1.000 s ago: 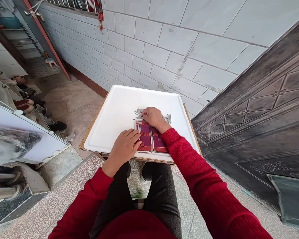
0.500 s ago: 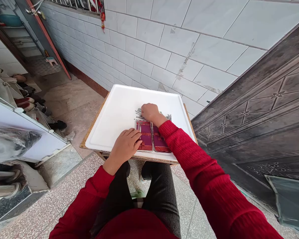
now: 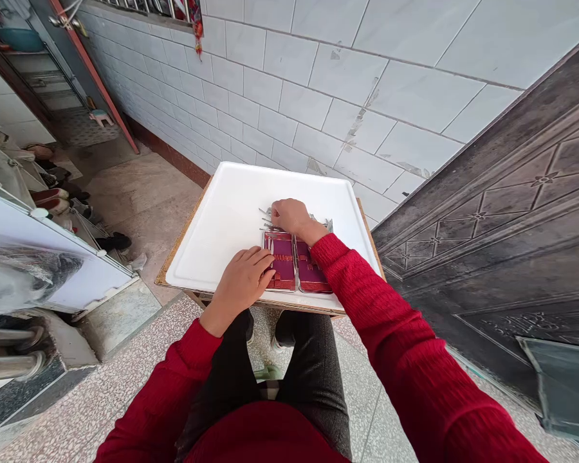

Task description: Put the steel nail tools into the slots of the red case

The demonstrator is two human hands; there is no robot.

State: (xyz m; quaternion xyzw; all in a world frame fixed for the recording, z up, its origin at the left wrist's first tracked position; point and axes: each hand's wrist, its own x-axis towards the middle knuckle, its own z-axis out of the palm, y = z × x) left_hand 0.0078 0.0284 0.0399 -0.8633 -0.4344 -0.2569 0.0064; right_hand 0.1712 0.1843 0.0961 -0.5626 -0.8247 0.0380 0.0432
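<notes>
Case, purple inside, lies open just below frame centre; we see left hand on its left edge, thumb apart from fingers. Metal tools just above, right hand over them, grip hidden, we can't tell. White tray beneath; tiled wall upper centre.

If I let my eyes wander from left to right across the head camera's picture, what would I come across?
Round teal basin → long red door edge → the person's bare left hand → open purple-and-red case with metal rims → dark, patterned door.
</notes>
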